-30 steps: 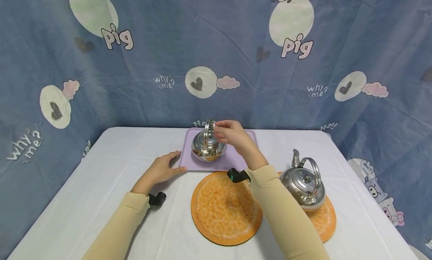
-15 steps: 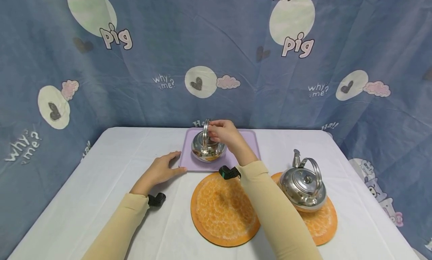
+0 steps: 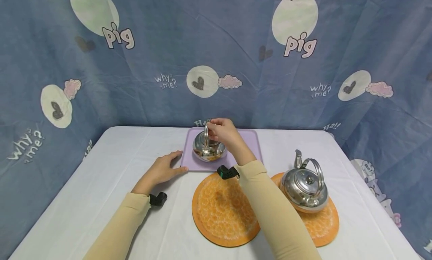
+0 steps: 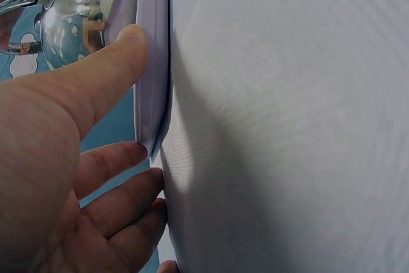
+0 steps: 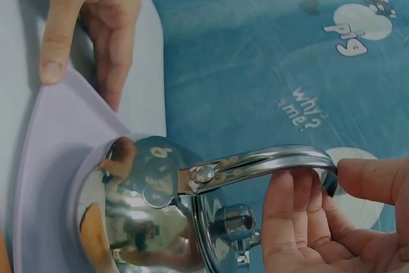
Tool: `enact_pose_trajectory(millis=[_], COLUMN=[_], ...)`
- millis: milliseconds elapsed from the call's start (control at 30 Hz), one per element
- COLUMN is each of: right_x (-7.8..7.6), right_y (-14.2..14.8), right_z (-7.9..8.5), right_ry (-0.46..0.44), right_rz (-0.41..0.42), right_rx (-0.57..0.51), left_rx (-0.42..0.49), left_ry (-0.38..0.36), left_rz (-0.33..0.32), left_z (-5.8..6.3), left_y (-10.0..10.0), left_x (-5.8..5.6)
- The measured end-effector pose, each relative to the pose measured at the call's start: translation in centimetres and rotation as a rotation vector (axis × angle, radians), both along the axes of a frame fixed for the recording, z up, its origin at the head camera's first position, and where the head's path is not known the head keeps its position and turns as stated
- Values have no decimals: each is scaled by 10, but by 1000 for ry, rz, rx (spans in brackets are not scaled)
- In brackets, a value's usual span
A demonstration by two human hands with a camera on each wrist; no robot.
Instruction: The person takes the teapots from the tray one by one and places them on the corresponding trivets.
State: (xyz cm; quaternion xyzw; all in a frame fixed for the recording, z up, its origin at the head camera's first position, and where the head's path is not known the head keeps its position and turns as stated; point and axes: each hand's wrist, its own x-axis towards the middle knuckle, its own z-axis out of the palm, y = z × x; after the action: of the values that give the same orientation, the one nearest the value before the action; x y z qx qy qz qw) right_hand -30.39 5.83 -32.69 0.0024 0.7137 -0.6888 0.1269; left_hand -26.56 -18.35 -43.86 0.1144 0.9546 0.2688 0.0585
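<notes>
R hand [image 3: 224, 133] shifted left onto kettle handle [image 5: 255, 160], pinching it, L hand [image 3: 161, 170] spread, touching tray [image 4: 152, 94] nr corner

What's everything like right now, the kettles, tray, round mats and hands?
Tray kettle: upright, handle up
Other kettle: upright, lid on
Tray: flat
Middle mat: flat
Right mat: flat, under the other kettle
Left hand: touching the tray's edge
Right hand: gripping the tray kettle's handle

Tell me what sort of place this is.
Probably a staged tabletop scene rather than a working kitchen: a printed cloth backdrop hangs right behind a white-covered table, which bears a lilac tray.
</notes>
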Motion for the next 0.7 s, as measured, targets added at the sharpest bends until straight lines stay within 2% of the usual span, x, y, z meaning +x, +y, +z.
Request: enact_pose_trajectory(millis=[700], right_x=[7], right_y=[-3], right_z=[4], right_ry=[57], right_rz=[17], right_rx=[49], left_rx=[10], left_ry=[3], left_rz=[-1], left_z=[-1], left_y=[-1], left_x=[0])
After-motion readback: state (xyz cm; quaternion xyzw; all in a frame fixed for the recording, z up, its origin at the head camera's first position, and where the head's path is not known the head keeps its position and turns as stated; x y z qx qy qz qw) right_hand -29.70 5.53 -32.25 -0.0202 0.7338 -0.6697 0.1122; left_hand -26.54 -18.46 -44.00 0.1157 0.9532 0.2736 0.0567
